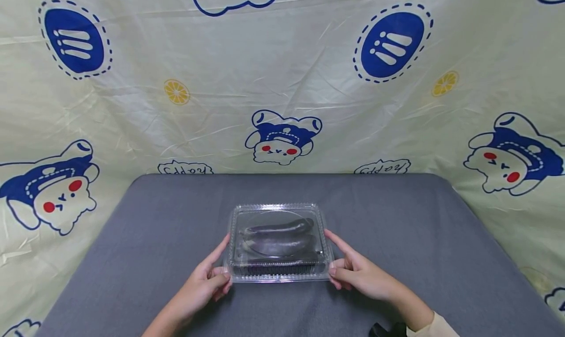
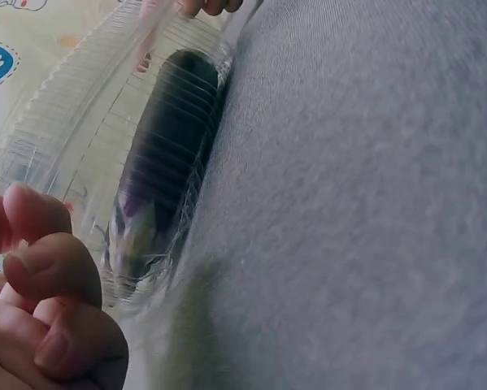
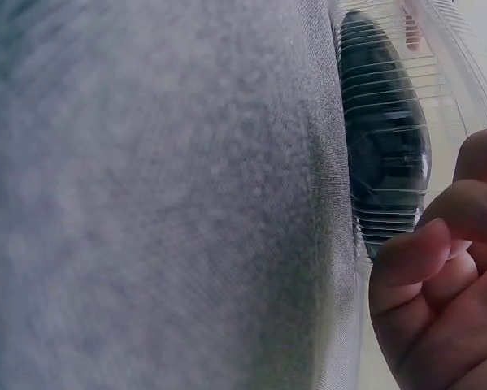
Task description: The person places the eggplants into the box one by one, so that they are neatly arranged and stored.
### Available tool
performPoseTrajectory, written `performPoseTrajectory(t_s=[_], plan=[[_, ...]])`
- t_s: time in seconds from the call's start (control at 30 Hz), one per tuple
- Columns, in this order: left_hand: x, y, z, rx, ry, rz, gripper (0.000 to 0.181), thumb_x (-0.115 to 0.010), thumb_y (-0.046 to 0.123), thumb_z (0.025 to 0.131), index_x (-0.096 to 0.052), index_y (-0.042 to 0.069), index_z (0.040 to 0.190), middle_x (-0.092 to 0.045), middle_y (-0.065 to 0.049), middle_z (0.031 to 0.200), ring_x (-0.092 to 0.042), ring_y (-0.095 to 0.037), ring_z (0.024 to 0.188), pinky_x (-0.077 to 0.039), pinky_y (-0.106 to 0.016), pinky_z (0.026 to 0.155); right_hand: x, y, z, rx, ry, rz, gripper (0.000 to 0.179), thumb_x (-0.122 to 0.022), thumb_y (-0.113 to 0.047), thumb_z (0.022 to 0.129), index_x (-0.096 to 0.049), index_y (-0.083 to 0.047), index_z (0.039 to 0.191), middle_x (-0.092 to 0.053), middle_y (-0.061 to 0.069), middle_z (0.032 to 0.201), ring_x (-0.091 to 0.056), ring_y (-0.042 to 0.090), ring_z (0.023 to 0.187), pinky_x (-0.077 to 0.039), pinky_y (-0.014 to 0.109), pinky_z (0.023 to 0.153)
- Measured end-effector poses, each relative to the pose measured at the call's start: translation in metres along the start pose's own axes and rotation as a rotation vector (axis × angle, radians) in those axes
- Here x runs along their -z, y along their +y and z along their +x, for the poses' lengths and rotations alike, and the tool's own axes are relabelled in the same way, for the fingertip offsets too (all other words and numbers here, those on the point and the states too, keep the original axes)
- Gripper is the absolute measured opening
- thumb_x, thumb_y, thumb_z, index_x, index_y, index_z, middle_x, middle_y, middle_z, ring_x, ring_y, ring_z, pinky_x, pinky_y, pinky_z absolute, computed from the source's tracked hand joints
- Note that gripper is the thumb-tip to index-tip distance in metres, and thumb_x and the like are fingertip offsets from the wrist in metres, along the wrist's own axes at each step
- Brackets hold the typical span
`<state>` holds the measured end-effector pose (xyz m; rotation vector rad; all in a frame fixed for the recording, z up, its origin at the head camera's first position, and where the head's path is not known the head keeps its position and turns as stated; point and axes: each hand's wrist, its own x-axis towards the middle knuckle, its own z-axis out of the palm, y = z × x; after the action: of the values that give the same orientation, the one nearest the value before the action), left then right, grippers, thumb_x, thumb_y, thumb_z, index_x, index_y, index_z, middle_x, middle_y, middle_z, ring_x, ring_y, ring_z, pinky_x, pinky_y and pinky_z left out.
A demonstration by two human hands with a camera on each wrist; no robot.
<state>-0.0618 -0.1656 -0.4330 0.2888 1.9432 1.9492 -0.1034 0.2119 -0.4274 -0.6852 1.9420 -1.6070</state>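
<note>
A clear plastic clamshell box (image 1: 278, 274), its lid down, sits near the middle of the grey table in the head view. Inside lie long dark purple eggplants (image 1: 282, 244); lid glare blurs how many. My left hand (image 1: 207, 280) grips the box's left edge, thumb at the front corner and index finger stretched along the side. At the opposite edge my right hand (image 1: 364, 275) holds it the same way. Through the ribbed wall in the left wrist view, one eggplant (image 2: 174, 130) shows a paler end. The right wrist view has a dark eggplant (image 3: 385, 122) behind the plastic, beyond curled fingers (image 3: 414, 260).
Grey cloth covers the table (image 1: 145, 239), which has rounded far corners. A pale printed curtain (image 1: 229, 82) with cartoon figures hangs behind and at both sides. Beside the right sleeve (image 1: 434, 325), a black object (image 1: 387, 330) is cut off by the bottom edge.
</note>
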Motion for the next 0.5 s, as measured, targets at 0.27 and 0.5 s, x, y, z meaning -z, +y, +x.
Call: performPoseTrajectory(t_s=[0.27, 0.5], plan=[[-0.0035, -0.0009, -0.0010, 0.041, 0.032, -0.021, 0.083, -0.051, 0.000, 0.095, -0.007, 0.025, 0.161, -0.057, 0.001, 0.071, -0.048, -0.005, 0.056, -0.041, -0.020, 0.053, -0.0003, 0.0026, -0.0003, 0.018, -0.003, 0.056, 0.083, -0.053, -0.003, 0.100, 0.004, -0.012, 0.160, -0.056, -0.001, 0.075, -0.055, 0.004, 0.066, -0.045, 0.023, 0.059], [-0.0071, 0.0025, -0.0008, 0.030, 0.039, 0.041, 0.081, -0.046, -0.001, 0.096, -0.003, 0.022, 0.161, -0.053, -0.002, 0.072, -0.047, -0.007, 0.059, -0.042, -0.021, 0.057, -0.0003, -0.0037, -0.0001, -0.023, 0.062, -0.092, 0.076, -0.051, -0.007, 0.101, -0.005, -0.013, 0.161, -0.057, 0.002, 0.074, -0.055, 0.008, 0.065, -0.046, 0.025, 0.060]])
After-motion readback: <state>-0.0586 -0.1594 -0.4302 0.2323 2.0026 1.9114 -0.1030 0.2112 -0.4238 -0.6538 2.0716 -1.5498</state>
